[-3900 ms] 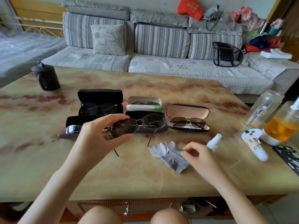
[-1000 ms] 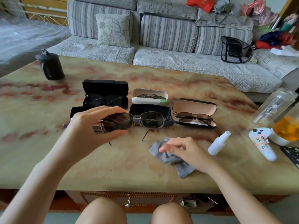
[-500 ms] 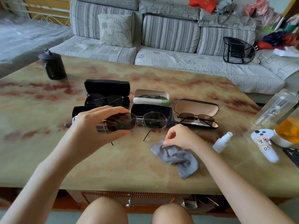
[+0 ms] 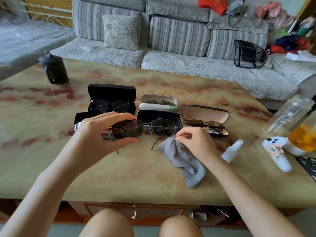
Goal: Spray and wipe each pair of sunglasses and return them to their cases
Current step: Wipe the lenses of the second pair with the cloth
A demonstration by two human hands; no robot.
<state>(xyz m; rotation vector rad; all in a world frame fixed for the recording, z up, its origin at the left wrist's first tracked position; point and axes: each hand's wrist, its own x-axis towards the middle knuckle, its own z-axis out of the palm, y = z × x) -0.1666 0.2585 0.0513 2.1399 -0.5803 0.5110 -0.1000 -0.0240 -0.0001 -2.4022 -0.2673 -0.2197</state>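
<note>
because the sunglasses (image 4: 145, 130) are thin metal wire around two dark lenses, they should handle as light, slightly springy and easy to bend or smear. the safe hold, i judge, is on the rim edges or the bridge, never flat on the glass. the frame is slim and pale metal with squarish grey-brown lenses. the lens away from the left hand (image 4: 95, 134) shows pale streaks. both temples hang unfolded, their dark tips pointing down toward the bench (image 4: 119, 177).

the pair is held in the air above the bench, lenses facing the camera. the left hand is clamped on one lens, thumb under the lower rim and fingers curved over the top rim. just beside the other lens, the right hand (image 4: 193, 139) has thumb and forefinger together, seemingly pinching the top corner of a grey cloth (image 4: 186, 161). the cloth looks soft and limp, and trails from just below the sunglasses down onto the bench.

directly behind the sunglasses an open navy case (image 4: 159, 117) stands, probably theirs. behind them and to the right, an open tan-lined case (image 4: 205, 114) holds a brown-lensed pair (image 4: 205, 124). a small white spray bottle (image 4: 232, 151) lies on the bench to the right of the sunglasses, beyond the right hand.
</note>
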